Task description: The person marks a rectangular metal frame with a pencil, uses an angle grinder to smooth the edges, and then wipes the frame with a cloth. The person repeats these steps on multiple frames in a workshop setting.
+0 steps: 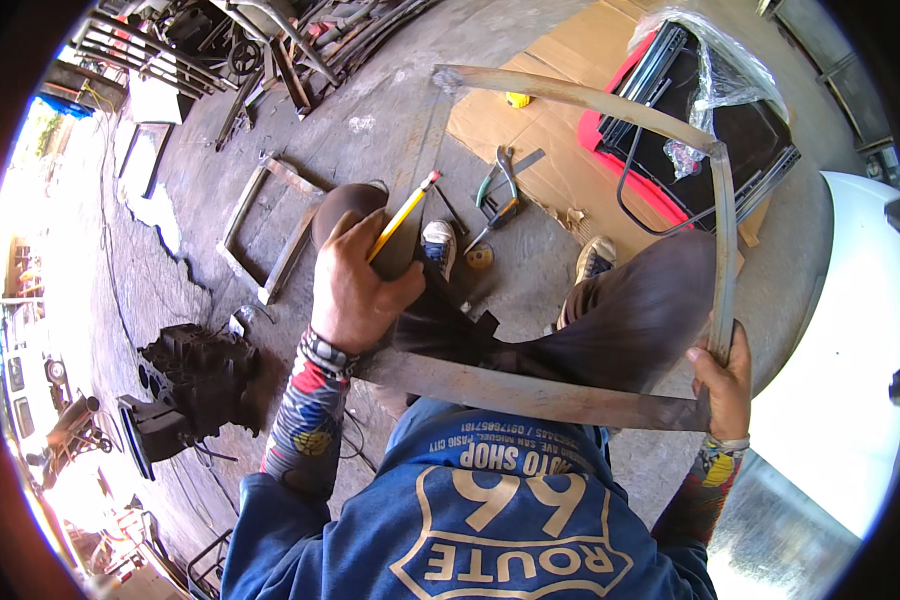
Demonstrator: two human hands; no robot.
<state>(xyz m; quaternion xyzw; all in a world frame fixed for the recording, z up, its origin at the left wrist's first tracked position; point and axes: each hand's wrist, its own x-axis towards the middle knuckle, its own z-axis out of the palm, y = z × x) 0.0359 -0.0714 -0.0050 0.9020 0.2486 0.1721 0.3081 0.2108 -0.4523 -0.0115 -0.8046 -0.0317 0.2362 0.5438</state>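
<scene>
A large rectangular frame of flat, worn metal bar [530, 393] lies across my lap, tilted up with its far side beyond my knees. My right hand [728, 375] grips it at the near right corner, thumb on top and fingers wrapped around the bar. My left hand [355, 285] is closed over a yellow pencil [402, 217], which points up and away to the right, its pinkish end outward. That wrist rests beside the frame's near left corner. The frame's left side shows only faintly, partly hidden by my hand and knee.
On the floor lie a smaller metal frame [235, 225], pliers [505, 175] and a round brown piece [480, 258]. Cardboard [560, 50] holds a yellow tape measure [517, 99] and a red-black folded item [660, 130]. A dark engine-like casting [200, 375] stands left; a white panel [820, 350] right.
</scene>
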